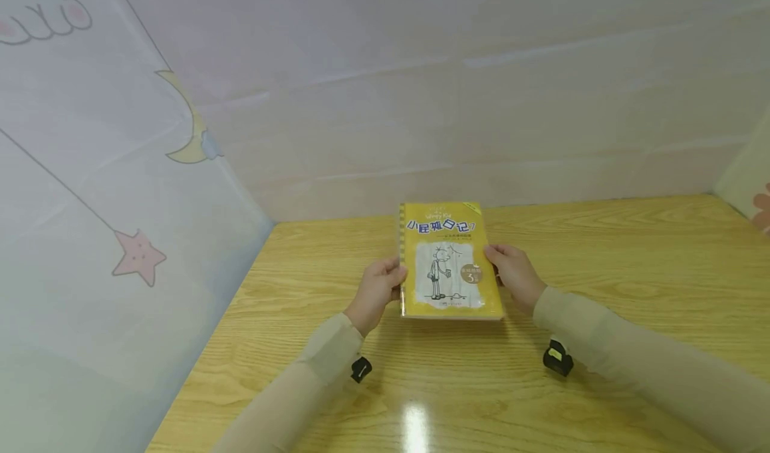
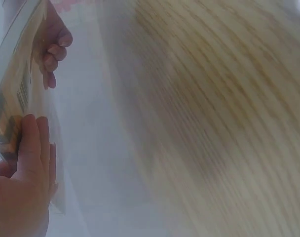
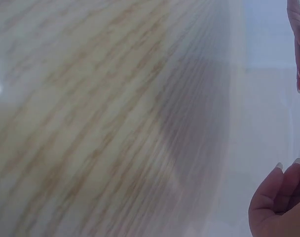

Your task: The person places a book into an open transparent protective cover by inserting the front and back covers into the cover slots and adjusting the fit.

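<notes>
A yellow paperback book (image 1: 450,259) with a cartoon figure and blue Chinese lettering on its cover is held up over the wooden table, front cover facing me. My left hand (image 1: 377,289) grips its left edge near the spine, thumb on the front and fingers behind. On the opposite edge my right hand (image 1: 516,276) pinches the book the same way. From the left wrist view, the left fingers (image 2: 34,148) lie along the back cover, close to a barcode. The book shows only as a thin edge beside the right hand (image 3: 278,202) in the right wrist view.
The wooden table (image 1: 289,292) runs back to a pale fabric wall (image 1: 421,105). At the left stands another wall printed with a moon (image 1: 191,129) and a pink star (image 1: 138,256). A black wrist device (image 1: 558,358) sits under the right sleeve, another (image 1: 361,369) under the left.
</notes>
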Motion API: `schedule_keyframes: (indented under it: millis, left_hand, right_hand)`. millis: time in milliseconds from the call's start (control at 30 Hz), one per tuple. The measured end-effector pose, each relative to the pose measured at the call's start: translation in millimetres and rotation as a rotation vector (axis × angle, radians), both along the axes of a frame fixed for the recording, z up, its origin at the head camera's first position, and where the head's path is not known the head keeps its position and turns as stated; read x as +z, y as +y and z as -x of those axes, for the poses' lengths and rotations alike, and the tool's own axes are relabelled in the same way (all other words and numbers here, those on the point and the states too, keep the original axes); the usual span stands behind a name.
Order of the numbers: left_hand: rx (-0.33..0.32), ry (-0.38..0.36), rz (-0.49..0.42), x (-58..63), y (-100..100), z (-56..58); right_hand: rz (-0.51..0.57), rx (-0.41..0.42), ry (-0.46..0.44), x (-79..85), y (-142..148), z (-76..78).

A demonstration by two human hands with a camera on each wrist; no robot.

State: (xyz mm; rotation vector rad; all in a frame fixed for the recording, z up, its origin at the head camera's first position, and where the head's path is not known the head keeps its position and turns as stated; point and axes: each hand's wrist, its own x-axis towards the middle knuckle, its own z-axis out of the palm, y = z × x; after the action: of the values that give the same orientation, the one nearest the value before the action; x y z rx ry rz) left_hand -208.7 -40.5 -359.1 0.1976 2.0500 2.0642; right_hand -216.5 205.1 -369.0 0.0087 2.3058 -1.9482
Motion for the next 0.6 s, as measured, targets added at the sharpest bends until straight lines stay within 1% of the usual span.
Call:
schedule_keyframes:
  millis: [167,300,600]
  left_hand:
    - [0.017,-0.033,0.012,-3.2,0.3,0.9]
    - [0.023,-0.036,0.023,-5.4,0.4,1.3]
    - [0.043,-0.058,0.04,-8.9,1.7,7.1]
  right_hand:
    - [-0.001,-0.001,0.015,-2.7,2.6,1.0]
    - [-0.004,-0.007,0.011,-3.9,4.3,1.2]
    - [-0.013,-0.011,0.01,-3.9,4.5,7.2]
